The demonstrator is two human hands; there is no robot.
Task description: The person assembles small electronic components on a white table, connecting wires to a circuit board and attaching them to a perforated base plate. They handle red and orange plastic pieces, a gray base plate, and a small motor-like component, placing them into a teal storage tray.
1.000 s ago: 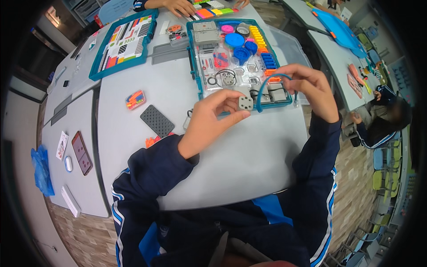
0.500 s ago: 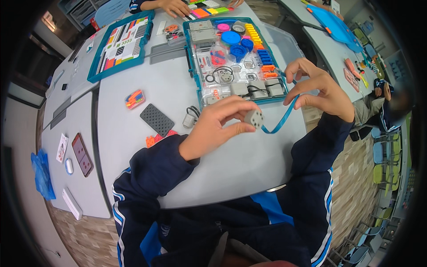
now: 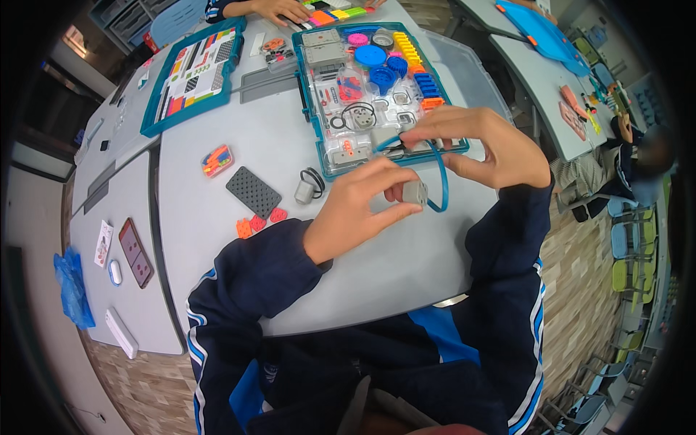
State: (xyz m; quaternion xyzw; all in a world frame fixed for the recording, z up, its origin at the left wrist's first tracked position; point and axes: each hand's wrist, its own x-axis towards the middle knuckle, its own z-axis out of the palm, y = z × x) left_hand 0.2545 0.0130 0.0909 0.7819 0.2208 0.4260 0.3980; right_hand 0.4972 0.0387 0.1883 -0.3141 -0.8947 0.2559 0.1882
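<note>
My left hand (image 3: 359,206) pinches a small light-grey block with round holes (image 3: 415,193) between thumb and fingertips, above the near part of the table. A flat blue ribbon cable (image 3: 444,187) loops up from beside the block to my right hand (image 3: 500,145), whose thumb and fingers are closed on it. Whether the cable is joined to the block cannot be made out. Just beyond both hands lies an open teal parts case (image 3: 313,125), filled with blue wheels, yellow, orange and grey pieces. My right hand hides its near right corner.
Left of my hands lie a grey module with black cable (image 3: 304,192), a dark studded plate (image 3: 254,191), red and orange pieces (image 3: 259,224) and a small clear box (image 3: 217,160). A phone (image 3: 135,252) rests farther left. Another person's hand (image 3: 283,11) works at the far edge.
My right hand has moved left and closer to my left hand, bringing the blue cable into a tighter loop. The grey block has turned slightly. The view has shifted a little.
</note>
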